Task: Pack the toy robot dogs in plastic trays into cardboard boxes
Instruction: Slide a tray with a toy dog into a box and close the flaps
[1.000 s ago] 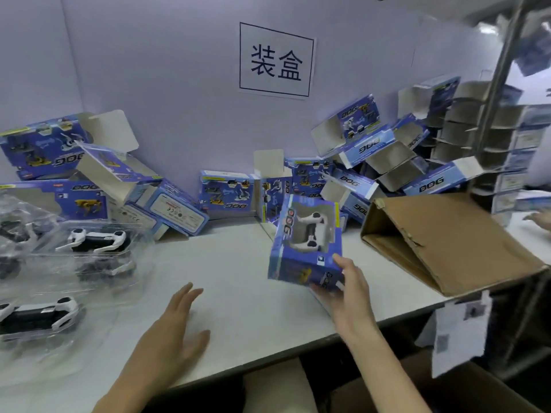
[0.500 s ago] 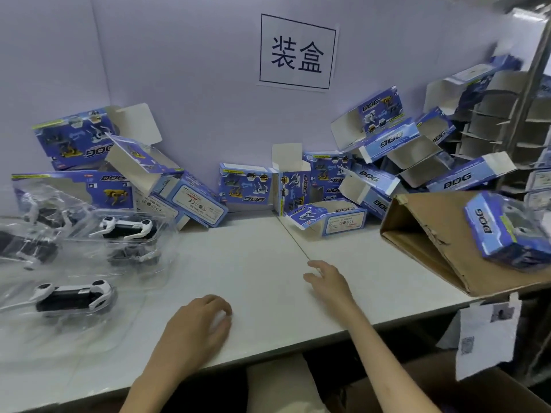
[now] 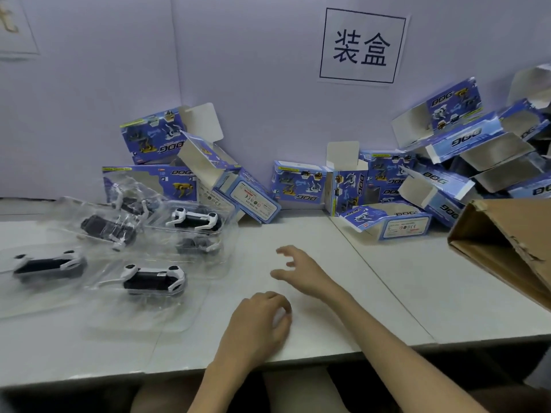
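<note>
Toy robot dogs [image 3: 153, 280] lie in their clear plastic trays [image 3: 134, 317] on the left part of the table [image 3: 387, 293]. There are four or so trays overlapping in a loose heap, and the nearest tray sits just left of both hands, touched by neither. Blue cardboard boxes [image 3: 298, 183] are heaped along the wall behind, most with their flaps open. One open box [image 3: 387, 223] lies on its side beyond the right hand and to its right. A second ago the right hand [image 3: 304, 272] held a filled box with a white dog showing in its window. Half a second ago that box was lying on the brown carton [image 3: 507, 248] at the right edge, and the hand was bare. Now the filled box is out of view. The right hand has swung back over the middle of the table, fingers spread and slightly bent, holding nothing and reaching toward the trays. The left hand [image 3: 259, 326], flat a second ago, rests on the table with its fingers curled under into a loose fist, also holding nothing. By my reading, one unit is finished and set aside and a new round is starting, with the nearest tray the likely next pick and an open box to follow.
</note>
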`<state>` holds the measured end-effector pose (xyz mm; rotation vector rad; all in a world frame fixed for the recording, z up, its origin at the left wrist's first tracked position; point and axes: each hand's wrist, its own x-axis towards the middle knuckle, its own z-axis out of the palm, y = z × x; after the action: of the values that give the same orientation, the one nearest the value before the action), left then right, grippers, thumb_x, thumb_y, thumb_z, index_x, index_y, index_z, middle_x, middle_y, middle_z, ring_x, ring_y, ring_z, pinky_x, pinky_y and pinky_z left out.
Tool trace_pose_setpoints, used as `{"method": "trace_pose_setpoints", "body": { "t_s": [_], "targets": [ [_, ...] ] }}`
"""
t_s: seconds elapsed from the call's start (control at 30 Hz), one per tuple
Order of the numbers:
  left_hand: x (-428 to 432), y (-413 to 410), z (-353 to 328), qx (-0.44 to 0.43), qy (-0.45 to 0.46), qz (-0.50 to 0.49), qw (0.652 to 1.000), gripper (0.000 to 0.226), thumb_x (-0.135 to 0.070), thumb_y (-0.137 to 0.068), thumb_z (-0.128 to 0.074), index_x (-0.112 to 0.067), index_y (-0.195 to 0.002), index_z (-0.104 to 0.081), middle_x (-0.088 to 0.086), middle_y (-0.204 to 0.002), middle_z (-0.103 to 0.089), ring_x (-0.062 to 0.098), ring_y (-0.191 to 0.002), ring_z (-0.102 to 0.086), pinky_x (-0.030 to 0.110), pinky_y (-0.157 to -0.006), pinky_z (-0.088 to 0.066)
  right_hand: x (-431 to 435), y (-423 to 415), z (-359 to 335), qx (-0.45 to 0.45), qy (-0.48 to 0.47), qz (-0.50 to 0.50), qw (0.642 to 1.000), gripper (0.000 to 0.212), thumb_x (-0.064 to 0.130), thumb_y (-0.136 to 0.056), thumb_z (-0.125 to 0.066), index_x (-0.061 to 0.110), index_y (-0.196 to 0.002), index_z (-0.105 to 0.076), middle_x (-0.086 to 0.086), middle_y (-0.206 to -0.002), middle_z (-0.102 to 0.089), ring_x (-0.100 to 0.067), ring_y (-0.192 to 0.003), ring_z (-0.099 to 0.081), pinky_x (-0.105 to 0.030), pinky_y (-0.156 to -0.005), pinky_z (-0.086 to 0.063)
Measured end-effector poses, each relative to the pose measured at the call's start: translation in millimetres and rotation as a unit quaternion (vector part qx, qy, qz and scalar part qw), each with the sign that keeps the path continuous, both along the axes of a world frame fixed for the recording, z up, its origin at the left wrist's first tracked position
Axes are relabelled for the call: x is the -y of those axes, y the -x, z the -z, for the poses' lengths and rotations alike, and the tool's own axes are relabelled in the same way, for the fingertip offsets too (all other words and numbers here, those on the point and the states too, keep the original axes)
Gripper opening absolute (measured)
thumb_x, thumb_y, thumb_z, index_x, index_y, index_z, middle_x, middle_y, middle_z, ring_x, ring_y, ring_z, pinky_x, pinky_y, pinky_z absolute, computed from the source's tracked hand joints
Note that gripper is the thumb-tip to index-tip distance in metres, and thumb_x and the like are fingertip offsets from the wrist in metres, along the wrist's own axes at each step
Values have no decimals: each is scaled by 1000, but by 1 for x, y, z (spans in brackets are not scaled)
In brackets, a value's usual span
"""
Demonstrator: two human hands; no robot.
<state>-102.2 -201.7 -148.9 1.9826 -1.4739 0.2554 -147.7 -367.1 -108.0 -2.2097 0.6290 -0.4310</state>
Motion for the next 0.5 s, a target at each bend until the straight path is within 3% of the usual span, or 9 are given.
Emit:
{"method": "trace_pose_setpoints", "body": {
  "t_s": [0.1, 0.17, 0.27, 0.37, 0.43, 0.5],
  "targets": [
    [1, -3, 2, -1, 1, 7, 1000, 19, -42, -93, -49, -35, -102, -64, -23, -113, -62, 1, -103, -52, 16, -83, -34, 35, -15, -6, -74, 176, 75, 979, 74, 37, -88, -70, 22, -150, -32, -3, -157, -28, -26, -136, -41, -43, -109, -38],
    [0, -4, 3, -2, 4, 6, 1000, 17, -42, -93, -48, -35, -100, -62, -25, -110, -60, 0, -104, -51, 13, -81, -31, 74, -10, -10, -132, 246, 151, 948, 82, 39, -88, -70, 19, -153, -25, -6, -162, -18, -28, -145, -29, -46, -113, -31],
    [0, -3, 5, -10, 18, 20, 1000, 17, -42, -93, -47, -36, -100, -61, -28, -110, -57, -3, -108, -49, 8, -83, -28, 138, 12, -13, -191, 312, 285, 886, 95, 35, -82, -78, 18, -155, -19, -12, -166, -7, -29, -151, -16, -48, -115, -30],
    [2, -3, 0, 4, 5, 32, 999, 15, -41, -88, -59, -37, -100, -67, -30, -113, -59, -9, -110, -50, 2, -83, -29, 186, 35, -13, -216, 318, 351, 854, 102, 28, -77, -82, 21, -156, -18, -11, -166, -5, -31, -152, -13, -51, -115, -30],
    [4, -3, -7, 19, -17, 56, 998, 23, -38, -62, -87, -39, -78, -71, -29, -96, -66, -10, -90, -63, 2, -70, -37, 208, 45, -11, -238, 336, 347, 842, 96, 26, -78, -80, 22, -155, -22, -10, -165, -8, -30, -151, -13, -51, -113, -32],
    [9, -4, -9, 23, 2, 61, 998, 39, -36, -35, -97, -40, -61, -68, -26, -80, -68, -7, -71, -67, 7, -55, -44, 222, 48, -7, -254, 373, 331, 829, 89, 24, -80, -77, 21, -152, -26, -9, -164, -13, -29, -149, -18, -49, -111, -34]
  ]
}}
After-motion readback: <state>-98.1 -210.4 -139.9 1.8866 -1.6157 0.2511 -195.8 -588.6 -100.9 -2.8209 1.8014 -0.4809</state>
